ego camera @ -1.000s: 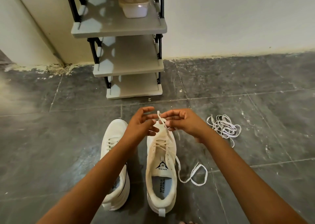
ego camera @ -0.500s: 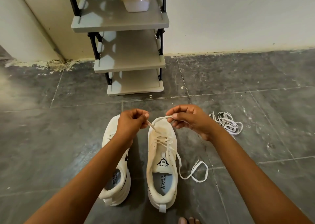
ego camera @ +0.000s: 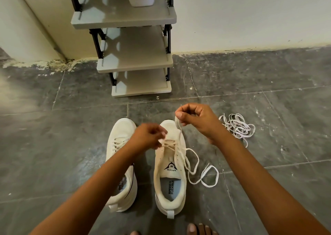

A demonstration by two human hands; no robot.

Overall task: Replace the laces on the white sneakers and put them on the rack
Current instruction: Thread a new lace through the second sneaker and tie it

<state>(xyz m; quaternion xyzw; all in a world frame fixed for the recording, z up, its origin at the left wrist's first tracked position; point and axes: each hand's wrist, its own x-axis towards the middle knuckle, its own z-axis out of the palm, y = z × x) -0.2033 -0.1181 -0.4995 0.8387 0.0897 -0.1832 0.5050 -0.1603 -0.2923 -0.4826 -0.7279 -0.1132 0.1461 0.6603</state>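
Both hands [ego camera: 198, 120] pinching lace [ego camera: 179, 127]

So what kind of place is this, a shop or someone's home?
Most likely a home, perhaps an entryway or a corner of a room. A small tiered shoe rack stands against a plain painted wall, the floor is dark, scuffed tile, and bare toes show at the bottom edge.

Dark grey tiled floor [ego camera: 71, 145], scuffed and paint-flecked, against a pale wall [ego camera: 250, 11] with crumbling plaster at its base.
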